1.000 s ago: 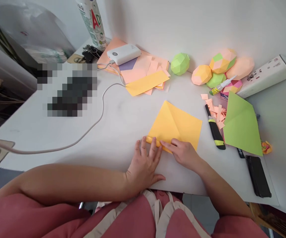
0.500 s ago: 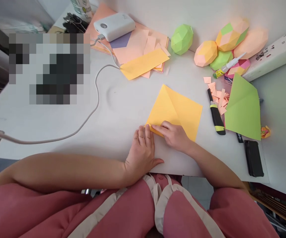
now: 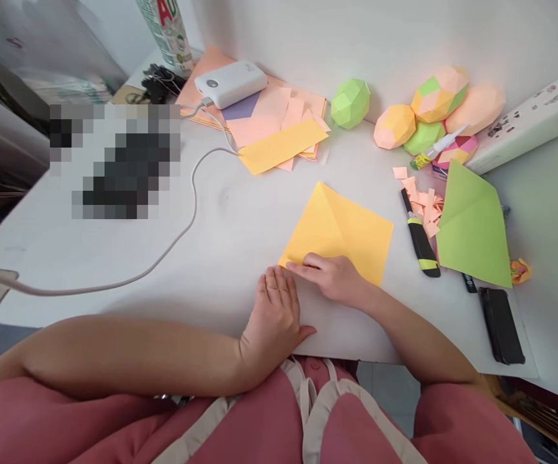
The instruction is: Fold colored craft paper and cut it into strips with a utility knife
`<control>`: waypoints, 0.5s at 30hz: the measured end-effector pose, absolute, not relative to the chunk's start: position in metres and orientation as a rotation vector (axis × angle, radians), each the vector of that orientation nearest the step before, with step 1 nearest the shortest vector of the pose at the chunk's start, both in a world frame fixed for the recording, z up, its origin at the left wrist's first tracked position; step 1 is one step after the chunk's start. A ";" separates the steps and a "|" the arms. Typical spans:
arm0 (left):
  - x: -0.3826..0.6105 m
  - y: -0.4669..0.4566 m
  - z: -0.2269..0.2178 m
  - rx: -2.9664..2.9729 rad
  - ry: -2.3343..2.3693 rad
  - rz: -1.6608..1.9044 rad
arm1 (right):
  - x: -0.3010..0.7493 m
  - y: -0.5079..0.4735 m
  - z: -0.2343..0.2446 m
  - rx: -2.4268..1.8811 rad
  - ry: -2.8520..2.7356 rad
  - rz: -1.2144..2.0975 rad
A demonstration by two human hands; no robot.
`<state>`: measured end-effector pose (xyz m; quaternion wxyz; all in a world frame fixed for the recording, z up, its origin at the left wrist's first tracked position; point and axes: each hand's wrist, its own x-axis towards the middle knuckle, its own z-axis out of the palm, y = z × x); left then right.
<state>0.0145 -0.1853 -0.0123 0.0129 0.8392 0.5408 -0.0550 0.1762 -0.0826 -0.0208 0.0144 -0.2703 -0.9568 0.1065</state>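
A yellow-orange sheet of paper (image 3: pixel 351 238) with a diagonal crease lies on the white table in front of me. My left hand (image 3: pixel 276 312) rests flat at its near left corner, fingertips touching the paper's edge and thumb spread out. My right hand (image 3: pixel 334 277) lies over the sheet's near edge. Its index finger is stretched out and presses near the left corner, while the other fingers curl beneath the palm. Nothing is gripped in either hand. The right hand hides part of the near edge.
A black-and-yellow utility knife (image 3: pixel 423 241) lies right of the sheet, beside pink paper scraps (image 3: pixel 424 203) and green paper (image 3: pixel 475 225). Faceted paper shapes (image 3: pixel 395 127) and a glue bottle (image 3: pixel 436 149) stand behind. A white power bank (image 3: pixel 233 84) with a cable (image 3: pixel 194 187) sits far left.
My right index finger has slid left along the near edge toward the corner. My left hand has drawn back slightly from the paper. The camera view has tilted up.
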 end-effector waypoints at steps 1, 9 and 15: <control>0.014 -0.186 -0.012 2.624 1.678 -0.162 | 0.175 -0.083 -0.020 -0.855 -2.990 0.331; 0.013 -0.183 -0.008 2.709 1.573 -0.140 | 0.168 -0.082 -0.015 -1.007 -2.885 0.487; 0.011 -0.177 -0.010 2.709 1.489 -0.089 | 0.168 -0.077 -0.012 -1.063 -2.710 0.742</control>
